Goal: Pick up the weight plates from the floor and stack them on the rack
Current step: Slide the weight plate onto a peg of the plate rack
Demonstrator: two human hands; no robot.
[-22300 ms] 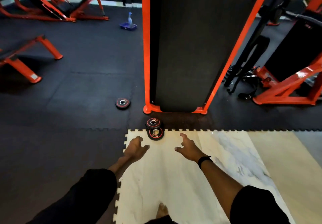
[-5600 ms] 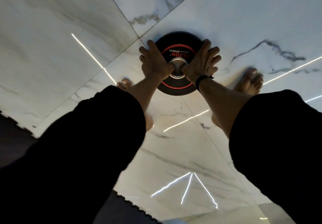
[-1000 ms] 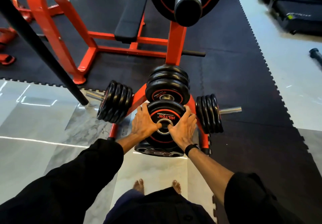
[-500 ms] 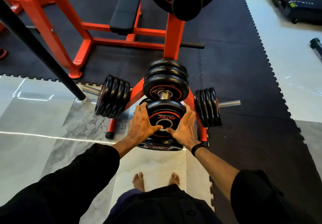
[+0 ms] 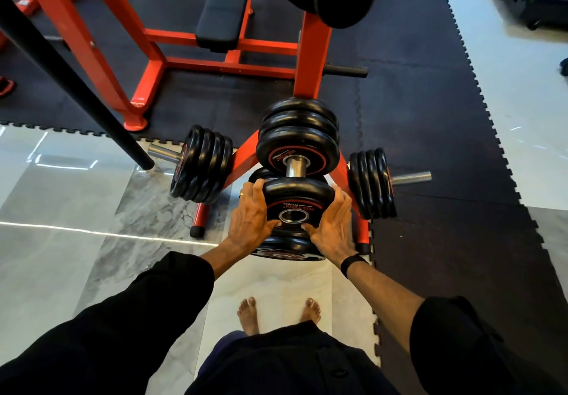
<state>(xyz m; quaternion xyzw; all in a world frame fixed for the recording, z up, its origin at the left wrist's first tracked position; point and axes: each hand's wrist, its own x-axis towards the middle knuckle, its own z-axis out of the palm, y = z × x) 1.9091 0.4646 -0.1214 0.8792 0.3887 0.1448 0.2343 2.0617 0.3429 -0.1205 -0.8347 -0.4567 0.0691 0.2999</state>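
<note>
Both hands, left hand [image 5: 250, 219] at nine o'clock and right hand [image 5: 333, 225] at three, clasp the weight plate [image 5: 296, 198] by its rim, just before the rack [image 5: 310, 65] and its lower peg's stacked plates [image 5: 298, 136].

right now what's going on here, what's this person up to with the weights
A person is loading a black weight plate onto an orange plate rack. The left hand and right hand grip it by its opposite edges, thumbs near the centre hole, just below the rack's front peg, which already carries several plates. It is not on a peg yet. More plates sit on the side pegs, and another plate lies low beneath the hands.
</note>
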